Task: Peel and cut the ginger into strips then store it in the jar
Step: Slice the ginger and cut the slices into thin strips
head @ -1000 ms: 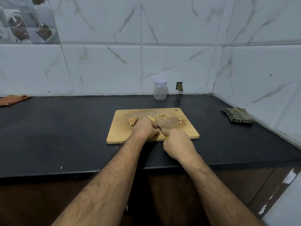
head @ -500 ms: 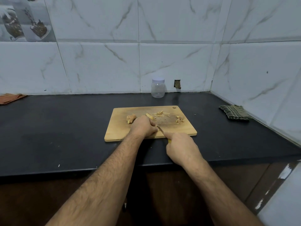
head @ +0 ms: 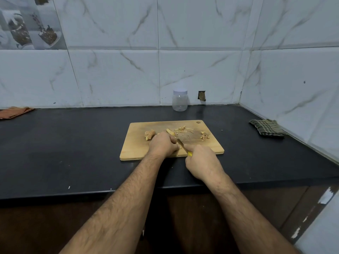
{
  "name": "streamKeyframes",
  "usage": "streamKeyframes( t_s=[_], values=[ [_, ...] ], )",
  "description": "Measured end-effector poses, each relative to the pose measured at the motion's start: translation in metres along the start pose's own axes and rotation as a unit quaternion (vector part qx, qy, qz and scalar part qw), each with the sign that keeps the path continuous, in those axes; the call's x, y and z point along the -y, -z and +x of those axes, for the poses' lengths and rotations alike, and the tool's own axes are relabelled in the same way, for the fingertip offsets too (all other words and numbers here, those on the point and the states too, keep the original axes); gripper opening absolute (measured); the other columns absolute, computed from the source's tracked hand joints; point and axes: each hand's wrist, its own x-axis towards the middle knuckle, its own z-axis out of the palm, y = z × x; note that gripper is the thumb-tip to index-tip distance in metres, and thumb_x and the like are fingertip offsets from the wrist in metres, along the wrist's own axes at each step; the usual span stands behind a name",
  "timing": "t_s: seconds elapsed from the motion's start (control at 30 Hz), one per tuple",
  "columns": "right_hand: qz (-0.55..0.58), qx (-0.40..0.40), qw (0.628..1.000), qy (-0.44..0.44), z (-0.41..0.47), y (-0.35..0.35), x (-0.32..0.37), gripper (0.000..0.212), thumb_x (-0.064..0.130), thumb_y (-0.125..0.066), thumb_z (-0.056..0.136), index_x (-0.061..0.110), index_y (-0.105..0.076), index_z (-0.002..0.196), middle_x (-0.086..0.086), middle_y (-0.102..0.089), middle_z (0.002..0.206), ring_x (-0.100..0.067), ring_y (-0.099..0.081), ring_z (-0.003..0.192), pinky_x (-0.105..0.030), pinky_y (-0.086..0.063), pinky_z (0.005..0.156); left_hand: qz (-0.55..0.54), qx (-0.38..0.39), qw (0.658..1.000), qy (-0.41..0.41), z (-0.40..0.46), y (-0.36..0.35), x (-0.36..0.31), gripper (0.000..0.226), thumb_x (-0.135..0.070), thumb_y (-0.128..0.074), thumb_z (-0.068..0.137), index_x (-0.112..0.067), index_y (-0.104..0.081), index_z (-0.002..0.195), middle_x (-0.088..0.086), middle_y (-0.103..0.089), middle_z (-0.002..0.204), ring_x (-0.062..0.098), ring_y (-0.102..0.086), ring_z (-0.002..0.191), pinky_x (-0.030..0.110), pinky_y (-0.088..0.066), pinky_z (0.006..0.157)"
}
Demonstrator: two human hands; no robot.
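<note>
On black stone counter (head: 73, 143), pale wooden cutting board (head: 135, 147), knobbly unpeeled ginger piece (head: 149, 134) at its left, left hand (head: 163, 145) curled over a hidden piece, cut ginger strips (head: 182, 130) behind; right hand (head: 202, 162) gripping yellow-handled knife (head: 183, 146); clear lidded plastic jar (head: 180, 100) by wall

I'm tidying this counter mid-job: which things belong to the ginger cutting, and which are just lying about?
In use: cutting board, ginger chunk, cut strips, peel scraps, knife, lidded jar.

Lying about: green checked cloth, orange cloth.
</note>
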Motion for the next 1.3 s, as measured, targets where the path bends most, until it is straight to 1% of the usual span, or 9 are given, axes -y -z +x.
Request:
streamKeyframes(
  t_s=[0.13,0.33,0.47,0.53,0.73,0.83,0.93,1.13,1.3],
  values=[
    [0.005,0.004,1.0,0.006,0.003,-0.001,0.001,0.057,0.013,-0.05,0.094,0.036,-0.048,0.146,0.001,-0.054,0.143,-0.019,-0.055,0.122,-0.029,-0.049,0.087,0.007,-0.003,1.0,0.001,-0.001,-0.002,0.0,0.013,-0.028,-0.071,0.086,-0.027,-0.078,0.098,-0.005,-0.074,0.105,0.018,-0.063,0.108,0.032,-0.051,0.095],
    [-0.005,0.016,1.0,0.008,0.006,-0.002,0.002,0.06,0.01,-0.049,0.092,0.039,-0.048,0.145,-0.001,-0.059,0.136,-0.021,-0.058,0.115,-0.031,-0.052,0.082,0.006,-0.007,1.0,-0.003,-0.001,-0.002,0.001,0.016,-0.029,-0.07,0.087,-0.027,-0.078,0.101,-0.006,-0.074,0.107,0.017,-0.063,0.106,0.032,-0.052,0.093],
    [-0.028,0.021,0.999,0.01,0.009,-0.001,0.004,0.06,0.009,-0.05,0.093,0.038,-0.047,0.146,-0.002,-0.057,0.139,-0.023,-0.055,0.122,-0.035,-0.053,0.093,0.005,0.003,1.0,0.001,0.001,-0.001,0.0,0.016,-0.029,-0.071,0.087,-0.026,-0.078,0.101,-0.006,-0.073,0.107,0.018,-0.062,0.109,0.034,-0.051,0.096],
    [-0.033,0.021,0.999,0.012,0.01,-0.001,0.006,0.06,0.009,-0.05,0.093,0.037,-0.046,0.146,-0.002,-0.056,0.14,-0.023,-0.054,0.124,-0.034,-0.051,0.095,0.007,0.004,1.0,0.002,0.002,-0.001,0.0,0.015,-0.029,-0.071,0.086,-0.027,-0.078,0.099,-0.006,-0.073,0.106,0.018,-0.062,0.109,0.035,-0.051,0.096],
    [-0.038,0.021,0.999,0.013,0.01,-0.001,0.009,0.061,0.008,-0.049,0.093,0.038,-0.046,0.146,-0.004,-0.057,0.138,-0.024,-0.054,0.122,-0.035,-0.051,0.092,0.016,0.004,1.0,-0.004,0.003,-0.001,-0.001,0.018,-0.031,-0.07,0.087,-0.029,-0.077,0.103,-0.004,-0.074,0.109,0.018,-0.062,0.11,0.035,-0.051,0.098],
    [-0.043,0.035,0.998,0.009,0.004,-0.001,0.003,0.06,0.009,-0.049,0.093,0.04,-0.047,0.145,-0.004,-0.06,0.131,-0.024,-0.056,0.115,-0.035,-0.052,0.085,0.02,0.006,1.0,-0.006,0.002,0.0,-0.001,0.018,-0.03,-0.07,0.087,-0.028,-0.077,0.103,-0.003,-0.073,0.109,0.019,-0.062,0.11,0.034,-0.05,0.098],
    [-0.051,0.043,0.998,0.002,-0.005,0.0,-0.004,0.057,0.012,-0.049,0.094,0.041,-0.048,0.143,-0.004,-0.06,0.127,-0.024,-0.056,0.111,-0.036,-0.054,0.084,0.023,0.003,1.0,-0.005,0.002,0.0,-0.001,0.019,-0.03,-0.069,0.088,-0.028,-0.077,0.106,-0.003,-0.073,0.112,0.019,-0.061,0.112,0.034,-0.049,0.099],
    [-0.032,0.025,0.999,-0.02,-0.013,0.002,-0.01,0.056,0.014,-0.05,0.095,0.039,-0.046,0.146,-0.002,-0.058,0.135,-0.022,-0.056,0.116,-0.036,-0.054,0.091,0.015,-0.002,1.0,-0.004,0.0,-0.002,-0.001,0.021,-0.03,-0.07,0.089,-0.027,-0.076,0.108,-0.003,-0.072,0.114,0.019,-0.061,0.112,0.034,-0.05,0.098],
    [-0.008,0.0,1.0,-0.005,-0.012,0.001,-0.004,0.049,0.014,-0.049,0.094,0.035,-0.054,0.138,-0.002,-0.062,0.126,-0.022,-0.058,0.109,-0.036,-0.055,0.084,-0.003,-0.013,1.0,-0.006,0.0,-0.004,0.003,0.02,-0.03,-0.071,0.087,-0.026,-0.076,0.106,-0.002,-0.073,0.111,0.019,-0.062,0.111,0.033,-0.05,0.097]
  ],
)
